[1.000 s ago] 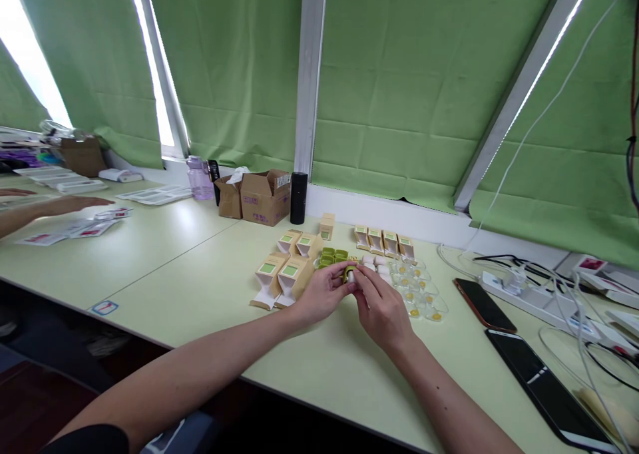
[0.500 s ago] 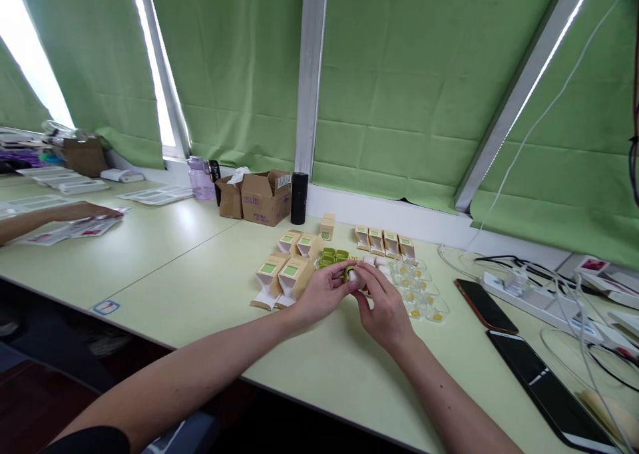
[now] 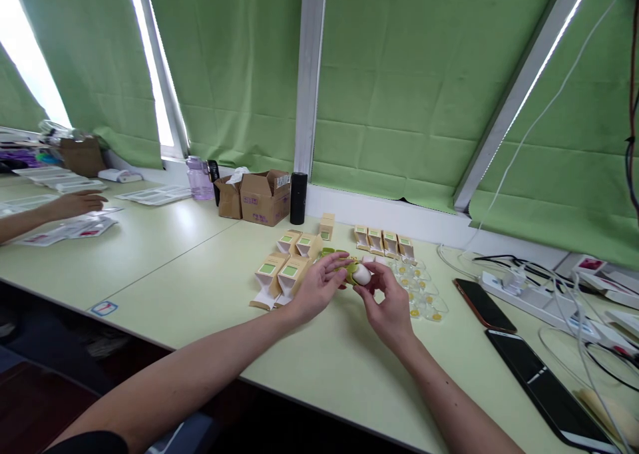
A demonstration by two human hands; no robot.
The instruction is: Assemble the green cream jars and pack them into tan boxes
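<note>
Over the table, my right hand (image 3: 392,307) pinches a small rounded white piece (image 3: 362,275) seated in a green cup-like holder (image 3: 351,271). Its thumb is below and its fingers lie along the right side. Close on the left is my left hand (image 3: 319,282), fingers stretched out and thumb apart, near the holder's green end. Whether its fingertips touch the holder is hard to see. Behind the hands are more green holders (image 3: 328,251), partly hidden, and white pieces (image 3: 380,259). Several clear plastic pieces with yellow spots (image 3: 414,284) lie to the right.
Open cardboard boxes with green labels (image 3: 289,271) stand left of my hands; more small boxes (image 3: 384,241) line the back. Phones (image 3: 484,304), a power strip (image 3: 529,301) and cables lie right. A co-worker's hand (image 3: 77,204) is above printed packets (image 3: 74,229) far left.
The white piece and green holder have turned and show more fully. My left fingers have straightened and loosened; my right hand has shifted slightly right. The co-worker's hand has lifted off the packets.
</note>
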